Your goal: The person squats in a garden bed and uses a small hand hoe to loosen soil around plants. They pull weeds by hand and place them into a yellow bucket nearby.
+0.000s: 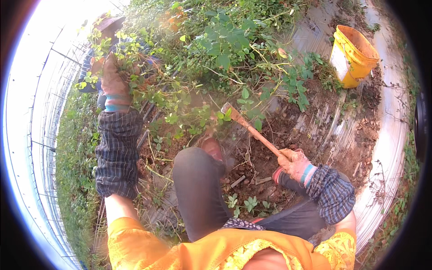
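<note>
My left hand (113, 74), in a soiled knit work glove, is raised at the upper left against a bunch of uprooted-looking green weeds (135, 64); leaves partly cover its fingers, and the stems seem gripped in it. My right hand (293, 162), gloved too, is closed around the wooden handle of a small hand hoe (254, 132). The hoe's muddy head points up and left, near leafy stems in the middle of the view. Brown soil with dry leaves and twigs lies below the handle, beside my knees and shoes.
A yellow plastic bucket (354, 57), dirty inside, stands on plastic mulch film (388, 111) at the upper right. Dense green plants (226, 37) fill the top. Dark drip pipes (146, 126) run beside my left sleeve. Another person in a hat (108, 25) is behind the weeds.
</note>
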Available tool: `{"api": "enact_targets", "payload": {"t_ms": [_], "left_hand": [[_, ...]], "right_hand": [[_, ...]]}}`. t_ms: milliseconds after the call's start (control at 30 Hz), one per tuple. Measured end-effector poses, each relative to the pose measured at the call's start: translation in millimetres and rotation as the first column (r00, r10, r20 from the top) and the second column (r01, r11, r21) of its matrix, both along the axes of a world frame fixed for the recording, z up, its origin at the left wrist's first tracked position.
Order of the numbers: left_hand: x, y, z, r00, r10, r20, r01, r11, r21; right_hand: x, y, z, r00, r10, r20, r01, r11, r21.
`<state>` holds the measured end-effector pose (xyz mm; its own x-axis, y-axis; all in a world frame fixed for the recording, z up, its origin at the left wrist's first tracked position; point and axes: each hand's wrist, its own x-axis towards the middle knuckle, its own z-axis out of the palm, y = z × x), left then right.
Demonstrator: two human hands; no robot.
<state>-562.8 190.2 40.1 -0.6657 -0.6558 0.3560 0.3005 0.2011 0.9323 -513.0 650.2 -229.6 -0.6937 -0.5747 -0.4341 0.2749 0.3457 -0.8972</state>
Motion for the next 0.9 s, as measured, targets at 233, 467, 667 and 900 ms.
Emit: {"api": "enact_targets", "payload": {"t_ms": [233, 467, 667, 900], "left_hand": [[-52, 74, -34, 0.977, -0.163, 0.135, 0.161, 0.987, 0.028], [-68, 162, -96, 0.966, -0.239, 0.096, 0.215, 0.953, 0.212], [-58, 156, -128, 0.888, -0.418, 0.189, 0.348, 0.883, 0.316], [-29, 187, -109, 0.686, -0.640, 0.346, 0.671, 0.740, 0.038]], "right_hand": [[-67, -83, 30, 0.906, 0.139, -0.401, -0.053, 0.975, 0.218], [-88, -155, 43, 0.529, 0.449, -0.720, -0.330, 0.891, 0.312], [-66, -142, 84, 0.910, 0.205, 0.359, 0.140, 0.663, -0.735], [-91, -127, 121, 0.964, -0.015, 0.265, 0.246, 0.425, -0.871]]}}
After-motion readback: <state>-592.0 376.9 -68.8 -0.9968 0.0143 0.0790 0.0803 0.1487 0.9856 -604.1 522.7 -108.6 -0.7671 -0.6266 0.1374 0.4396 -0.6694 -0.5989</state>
